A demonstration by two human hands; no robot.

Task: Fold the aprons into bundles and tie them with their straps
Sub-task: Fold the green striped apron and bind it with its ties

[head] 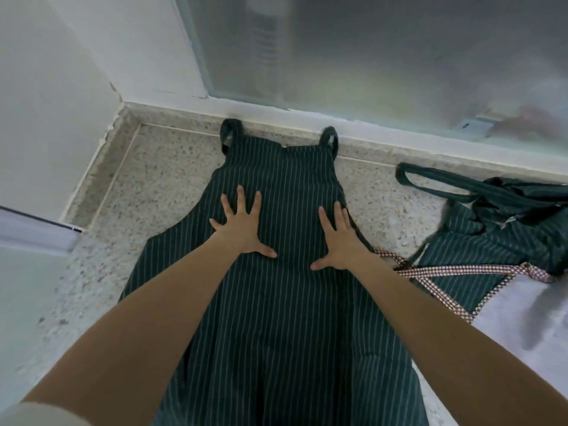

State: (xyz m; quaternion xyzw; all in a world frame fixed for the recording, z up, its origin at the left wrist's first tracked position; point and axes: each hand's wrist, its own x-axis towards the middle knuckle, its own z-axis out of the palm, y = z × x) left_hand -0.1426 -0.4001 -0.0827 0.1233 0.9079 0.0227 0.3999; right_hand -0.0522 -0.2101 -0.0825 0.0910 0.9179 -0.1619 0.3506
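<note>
Head view: we are looking down at our two bare arms reaching forward over a speckled floor [172,167].
Far left: a white wall [61,87] is meeting the floor along a pale skirting strip, and a white door edge [33,232] is showing low at the left.
Striped apron [276,302]: it is lying spread flat on the floor in front of us, dark green with thin white stripes, bib end pointing away from us toward the frosted glass panel [368,56].
Left strap loop [231,130]: it is lying at the bib's far left corner, touching the white frame under the glass.
Left hand [242,229]: we are pressing it palm down on the bib's left part, fingers straight and spread wide, gripping nothing.
Right strap loop [330,138]: it is lying at the bib's far right corner, close to the frame.
Right hand [339,238]: we are pressing it flat on the bib's right edge, fingers spread and straight, holding nothing.
Checked strap [461,269]: it is crossing the floor just beside our right wrist, running right.
Second striped apron [504,232]: it is lying crumpled to the right, its long dark strap looped toward the frame.
Pale apron [522,318]: it is lying at the lower right with checked trim, partly over the second striped one.
</note>
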